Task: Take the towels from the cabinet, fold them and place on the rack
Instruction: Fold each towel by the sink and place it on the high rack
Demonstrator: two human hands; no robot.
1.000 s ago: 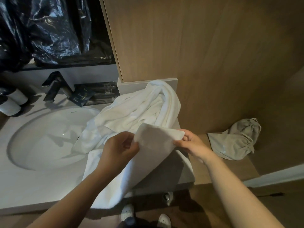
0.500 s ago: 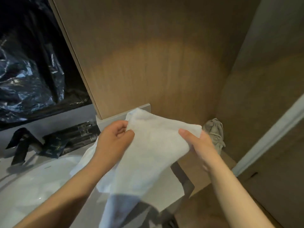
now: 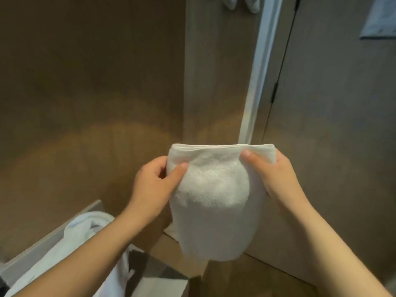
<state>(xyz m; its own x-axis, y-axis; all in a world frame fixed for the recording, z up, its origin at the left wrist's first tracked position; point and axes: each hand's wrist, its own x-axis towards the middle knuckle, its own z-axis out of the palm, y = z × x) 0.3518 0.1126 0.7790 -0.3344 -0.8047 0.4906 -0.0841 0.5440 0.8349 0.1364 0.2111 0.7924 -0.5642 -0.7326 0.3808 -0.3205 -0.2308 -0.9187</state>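
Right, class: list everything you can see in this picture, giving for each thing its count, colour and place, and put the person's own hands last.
Folded towel: one, white, held up at centre in front of the wall.
Loose towel pile: one heap, white, lower left on the counter.
Counter: one, grey, bottom left.
Wood wall panels: brown, filling the background.
Door frame strip: one, white, upright, right of centre.
Door: one, brown, right side, dark hinge on its left edge.
White items: two, at the top edge, cut off, cannot tell what.
Left hand: one, gripping the towel's left edge.
Right hand: one, gripping the towel's right edge.
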